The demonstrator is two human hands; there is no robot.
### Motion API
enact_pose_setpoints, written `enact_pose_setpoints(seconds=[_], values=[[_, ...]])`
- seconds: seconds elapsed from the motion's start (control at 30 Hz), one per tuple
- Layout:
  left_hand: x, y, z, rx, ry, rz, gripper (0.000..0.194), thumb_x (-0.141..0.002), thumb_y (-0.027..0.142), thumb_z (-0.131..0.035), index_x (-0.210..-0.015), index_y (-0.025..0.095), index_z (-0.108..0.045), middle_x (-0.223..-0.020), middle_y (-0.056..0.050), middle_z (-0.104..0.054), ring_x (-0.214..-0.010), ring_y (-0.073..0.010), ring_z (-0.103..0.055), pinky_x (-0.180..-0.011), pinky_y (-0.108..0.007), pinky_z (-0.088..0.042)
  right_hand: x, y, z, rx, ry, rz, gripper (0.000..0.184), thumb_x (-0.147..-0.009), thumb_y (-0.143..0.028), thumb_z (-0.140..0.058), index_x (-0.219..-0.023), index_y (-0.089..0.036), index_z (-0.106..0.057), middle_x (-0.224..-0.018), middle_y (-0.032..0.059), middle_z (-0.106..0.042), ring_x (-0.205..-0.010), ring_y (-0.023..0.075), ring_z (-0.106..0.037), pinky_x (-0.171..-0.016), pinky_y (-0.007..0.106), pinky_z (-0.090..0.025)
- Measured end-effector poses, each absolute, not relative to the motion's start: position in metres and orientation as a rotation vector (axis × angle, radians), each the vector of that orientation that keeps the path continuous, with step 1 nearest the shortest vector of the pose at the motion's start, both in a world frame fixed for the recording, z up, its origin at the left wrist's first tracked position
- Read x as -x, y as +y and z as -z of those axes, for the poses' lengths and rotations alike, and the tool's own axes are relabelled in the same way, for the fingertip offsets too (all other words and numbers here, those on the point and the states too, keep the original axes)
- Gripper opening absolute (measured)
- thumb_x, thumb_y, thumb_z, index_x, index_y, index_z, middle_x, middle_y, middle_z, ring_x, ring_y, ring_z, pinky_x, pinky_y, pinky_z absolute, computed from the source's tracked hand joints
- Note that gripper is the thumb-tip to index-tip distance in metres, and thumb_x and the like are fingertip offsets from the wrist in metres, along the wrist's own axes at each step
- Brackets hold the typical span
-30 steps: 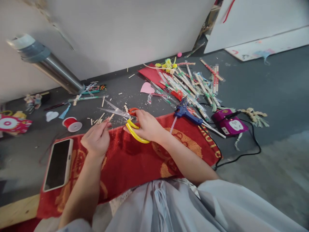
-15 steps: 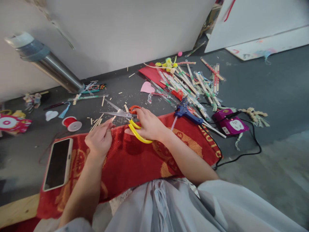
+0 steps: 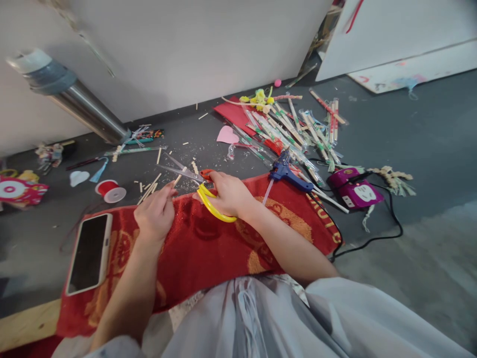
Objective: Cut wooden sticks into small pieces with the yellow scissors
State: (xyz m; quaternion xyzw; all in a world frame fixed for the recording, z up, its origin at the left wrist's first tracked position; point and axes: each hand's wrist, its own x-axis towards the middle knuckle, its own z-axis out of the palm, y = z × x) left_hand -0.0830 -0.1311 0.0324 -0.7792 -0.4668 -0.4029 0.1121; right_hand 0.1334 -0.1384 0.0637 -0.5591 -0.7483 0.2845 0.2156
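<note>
My left hand [image 3: 154,211] is closed, pinching a thin wooden stick [image 3: 179,178] whose far end reaches across the scissor blades. In my right hand [image 3: 233,196] is a pair of scissors [image 3: 216,209] with a yellow and orange handle. Its blades point left and stand partly apart, and the stick meets them near their middle. Under both wrists lies a red towel [image 3: 208,253] with an orange pattern. Several short cut sticks [image 3: 149,189] lie just beyond my left hand, among small wood crumbs.
A blue glue gun [image 3: 288,175] lies to the right, near a purple power box [image 3: 352,189] with black cables. Wrapped chopsticks [image 3: 285,129] are heaped behind. On the left are a phone [image 3: 89,253], a red ribbon spool [image 3: 111,191] and a metal cylinder [image 3: 87,107].
The scissor blades have drawn a little closer together. More of the stick now shows beyond my left fingers, across the blades. My left hand has shifted slightly to the right.
</note>
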Motion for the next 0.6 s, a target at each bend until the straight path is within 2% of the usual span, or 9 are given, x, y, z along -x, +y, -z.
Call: enact_pose_setpoints(seconds=[0.2, 0.37, 0.6], values=[[0.081, -0.13, -0.033, 2.278, -1.276, 1.171, 0.021, -0.092, 0.024, -0.052, -0.098, 0.019, -0.071, -0.079, -0.003, -0.077, -0.07, -0.0137, -0.072, -0.068, -0.022, -0.053, -0.133, -0.142, -0.072, 1.657, -2.054, -0.854, 0.064, -0.089, -0.059, -0.054, -0.134, -0.013, -0.053, -0.124, 0.0133, -0.068, -0.112, 0.03, -0.066, -0.093, 0.037, -0.048], [0.08, -0.13, -0.035, 2.238, -1.291, 1.23, 0.011, -0.087, 0.026, -0.063, -0.088, 0.02, -0.073, -0.08, -0.002, -0.077, -0.066, -0.0133, -0.071, -0.063, -0.022, -0.053, -0.132, -0.141, -0.069, 1.601, -2.08, -0.848, 0.062, -0.089, -0.059, -0.056, -0.132, -0.014, -0.054, -0.122, 0.012, -0.069, -0.11, 0.0281, -0.067, -0.09, 0.033, -0.048], [0.08, -0.13, -0.034, 2.235, -1.324, 1.347, 0.014, -0.087, 0.026, -0.061, -0.087, 0.021, -0.074, -0.08, -0.002, -0.077, -0.064, -0.0135, -0.07, -0.066, -0.025, -0.057, -0.135, -0.136, -0.052, 1.419, -2.119, -0.639, 0.055, -0.089, -0.059, -0.055, -0.113, -0.01, -0.057, -0.112, 0.0161, -0.067, -0.105, 0.0276, -0.064, -0.092, 0.037, -0.046]])
